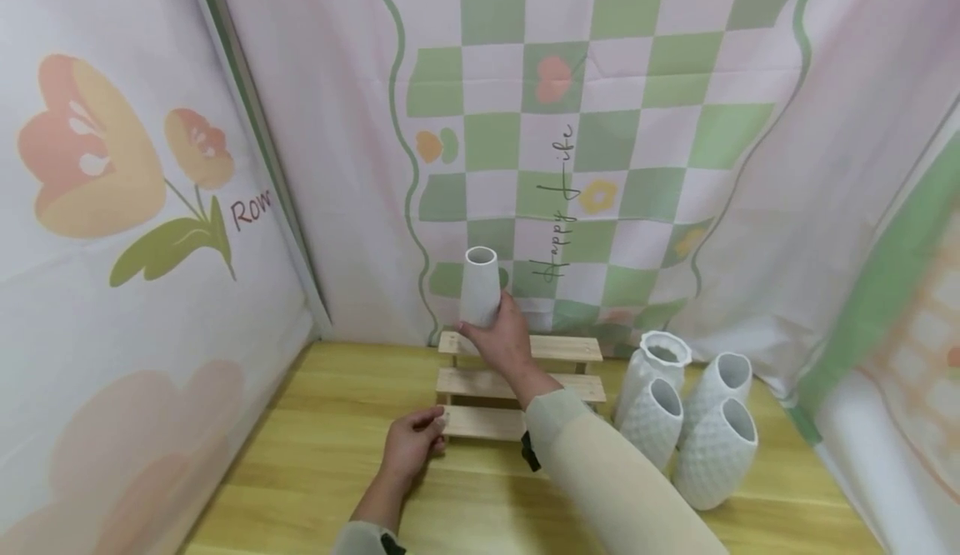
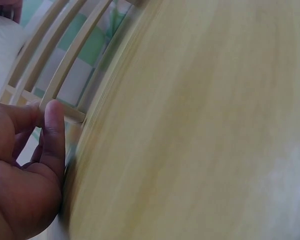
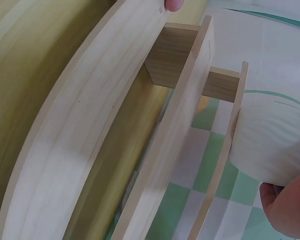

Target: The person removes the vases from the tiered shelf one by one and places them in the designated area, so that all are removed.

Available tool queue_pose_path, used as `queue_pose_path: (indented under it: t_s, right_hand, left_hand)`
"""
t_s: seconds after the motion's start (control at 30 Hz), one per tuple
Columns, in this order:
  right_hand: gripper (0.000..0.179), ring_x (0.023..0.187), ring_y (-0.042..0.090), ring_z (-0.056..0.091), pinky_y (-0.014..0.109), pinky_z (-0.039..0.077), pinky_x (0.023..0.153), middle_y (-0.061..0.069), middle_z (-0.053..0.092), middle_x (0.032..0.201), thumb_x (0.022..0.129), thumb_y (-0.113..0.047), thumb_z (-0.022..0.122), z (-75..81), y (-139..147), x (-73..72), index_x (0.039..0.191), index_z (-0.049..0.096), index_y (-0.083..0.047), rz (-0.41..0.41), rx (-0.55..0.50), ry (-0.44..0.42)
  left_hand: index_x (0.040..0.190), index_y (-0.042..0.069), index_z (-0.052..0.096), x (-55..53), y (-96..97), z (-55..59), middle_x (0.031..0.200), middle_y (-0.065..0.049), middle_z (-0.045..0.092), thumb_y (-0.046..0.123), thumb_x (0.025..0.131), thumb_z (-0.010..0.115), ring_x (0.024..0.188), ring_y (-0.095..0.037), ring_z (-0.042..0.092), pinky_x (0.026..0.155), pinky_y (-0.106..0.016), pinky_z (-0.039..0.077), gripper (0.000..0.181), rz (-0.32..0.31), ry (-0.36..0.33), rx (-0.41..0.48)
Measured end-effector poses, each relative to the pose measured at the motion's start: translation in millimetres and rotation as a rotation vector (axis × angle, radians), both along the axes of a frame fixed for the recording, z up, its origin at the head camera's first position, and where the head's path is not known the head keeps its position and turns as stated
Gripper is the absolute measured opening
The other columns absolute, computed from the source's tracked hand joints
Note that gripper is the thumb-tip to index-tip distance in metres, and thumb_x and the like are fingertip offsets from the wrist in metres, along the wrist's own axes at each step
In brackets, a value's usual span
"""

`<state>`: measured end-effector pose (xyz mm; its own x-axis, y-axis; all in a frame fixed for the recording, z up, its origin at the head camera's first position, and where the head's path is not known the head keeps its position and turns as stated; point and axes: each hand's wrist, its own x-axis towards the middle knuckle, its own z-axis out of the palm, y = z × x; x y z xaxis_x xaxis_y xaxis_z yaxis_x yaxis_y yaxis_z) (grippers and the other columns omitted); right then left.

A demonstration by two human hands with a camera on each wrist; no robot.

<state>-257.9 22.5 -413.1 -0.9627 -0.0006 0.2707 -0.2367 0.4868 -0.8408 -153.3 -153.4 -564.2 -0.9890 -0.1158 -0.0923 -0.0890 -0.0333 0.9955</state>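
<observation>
My right hand (image 1: 504,340) grips the lower part of a slim white vase (image 1: 480,287), which stands upright at the left end of the top tier. In the right wrist view the vase (image 3: 270,140) has its base right at the top board, with fingertips (image 3: 285,212) around its side. My left hand (image 1: 412,445) pinches the left end of the lowest board of a three-tier wooden stand (image 1: 483,423). The left wrist view shows thumb and forefinger (image 2: 53,130) at that board's end.
Several white textured vases (image 1: 716,455) stand grouped on the wooden table (image 1: 315,455) to the right of the stand, one with a ruffled rim (image 1: 666,347). A checked curtain (image 1: 555,147) hangs close behind the stand. Another printed curtain (image 1: 112,288) borders the table's left side.
</observation>
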Motion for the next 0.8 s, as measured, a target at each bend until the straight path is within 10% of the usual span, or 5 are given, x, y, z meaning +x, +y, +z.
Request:
queue_pose_path:
  t_s: [0.8]
  right_hand:
    - [0.087, 0.126, 0.033, 0.06, 0.054, 0.053, 0.105, 0.01, 0.061, 0.141, 0.075, -0.036, 0.095, -6.9, 18, 23.3, 0.147, 0.051, -0.015, 0.017, -0.077, 0.023]
  left_hand:
    - [0.131, -0.004, 0.067, 2.1, 0.2, 2.5, 0.116, -0.021, 0.069, 0.009, 0.098, 0.072, 0.085, -0.02, 0.071, 0.077, -0.032, 0.065, 0.037, 0.0, -0.042, 0.025]
